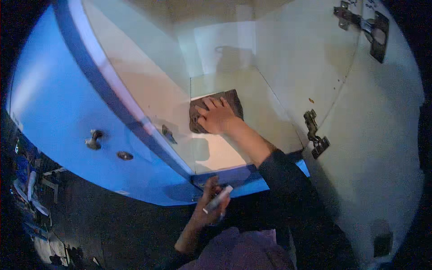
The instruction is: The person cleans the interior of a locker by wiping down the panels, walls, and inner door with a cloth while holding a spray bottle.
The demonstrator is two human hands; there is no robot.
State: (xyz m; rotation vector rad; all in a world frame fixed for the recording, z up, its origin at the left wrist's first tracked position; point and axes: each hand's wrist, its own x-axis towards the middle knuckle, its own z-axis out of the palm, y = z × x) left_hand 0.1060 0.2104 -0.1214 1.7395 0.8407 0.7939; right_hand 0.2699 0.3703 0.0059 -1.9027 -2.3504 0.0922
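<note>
My right hand lies with spread fingers on a dark brown cloth, pressing it to the pale floor panel of an open cabinet. Nearer to me, outside the front edge, my left hand holds a small light-coloured stick-like object; its exact kind is too blurred to tell. The fingers of the left hand curl around that object, below the blue front edge of the cabinet.
An open door on the right carries metal concealed hinges. On the blue side panel at left sit a metal knob and a round metal fitting. Assorted objects lie on the dark floor at far left.
</note>
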